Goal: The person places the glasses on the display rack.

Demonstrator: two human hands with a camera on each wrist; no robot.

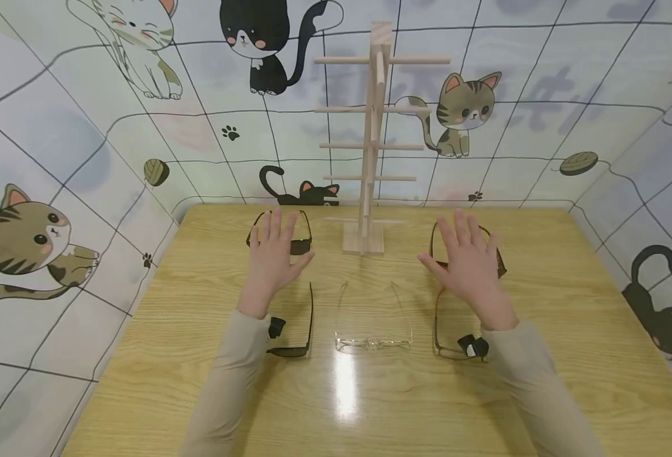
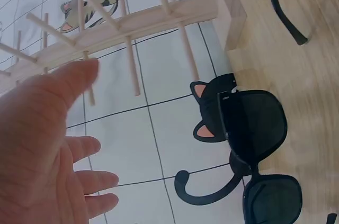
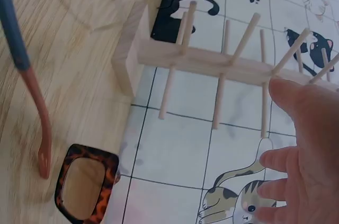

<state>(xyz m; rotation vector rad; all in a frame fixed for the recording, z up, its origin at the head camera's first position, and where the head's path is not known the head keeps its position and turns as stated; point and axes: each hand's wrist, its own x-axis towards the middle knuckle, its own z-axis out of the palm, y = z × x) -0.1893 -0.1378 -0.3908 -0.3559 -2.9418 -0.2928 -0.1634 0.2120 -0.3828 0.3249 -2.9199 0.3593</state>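
Observation:
My left hand [image 1: 271,257] is held palm down with fingers spread, overlapping black sunglasses [image 1: 301,247] at the back left in the head view. The left wrist view shows those sunglasses [image 2: 265,123] beside the hand, dark lenses in a thick frame. Over on the right, my right hand [image 1: 468,266] has its fingers spread too and holds nothing. It partly hides tortoiseshell glasses [image 1: 502,263], whose mottled rim [image 3: 108,173] shows in the right wrist view. Between the hands, farther back, stands a wooden rack [image 1: 371,120] with several rows of pegs, all bare.
Nearer on the wooden table [image 1: 381,406] lie dark sunglasses [image 1: 290,351] partly behind the left sleeve, clear-framed glasses [image 1: 372,343] in the middle, and thin-rimmed glasses [image 1: 436,324] with a black-and-white piece [image 1: 473,346] by the right sleeve. A cat-print backdrop [image 1: 210,171] borders the table's back and sides.

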